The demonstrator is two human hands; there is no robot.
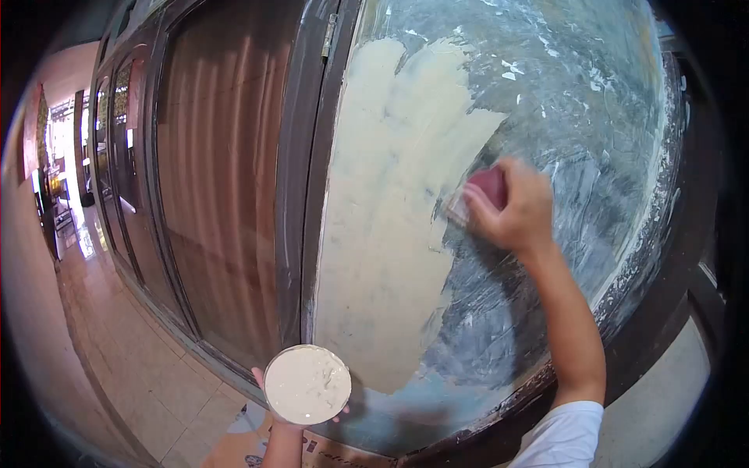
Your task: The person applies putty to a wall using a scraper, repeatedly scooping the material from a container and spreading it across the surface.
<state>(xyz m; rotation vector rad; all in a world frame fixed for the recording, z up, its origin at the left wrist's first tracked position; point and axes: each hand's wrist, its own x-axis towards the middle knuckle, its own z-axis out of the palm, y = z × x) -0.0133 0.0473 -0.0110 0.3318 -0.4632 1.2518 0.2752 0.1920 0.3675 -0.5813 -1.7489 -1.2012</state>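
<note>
My right hand (520, 204) grips a putty knife (488, 189) with a dark red handle, its blade against the wall panel at the ragged edge of the cream putty (382, 179). Fingers wrap round the handle, and the blade is slightly blurred. Low in the middle, my left hand (285, 427) holds up a round tub (307, 385) filled with cream putty. Its fingers curl round the tub from below, mostly hidden by it. The putty covers the left part of the panel; bare grey-blue wall (585, 187) shows on the right.
A dark wooden frame (300, 179) with a hinge borders the panel on the left, beside a glass window (222, 171) with a brown curtain behind. Tiled floor (148, 351) runs along the left. Printed cardboard (328, 452) lies below the tub. Dark framing stands at the right.
</note>
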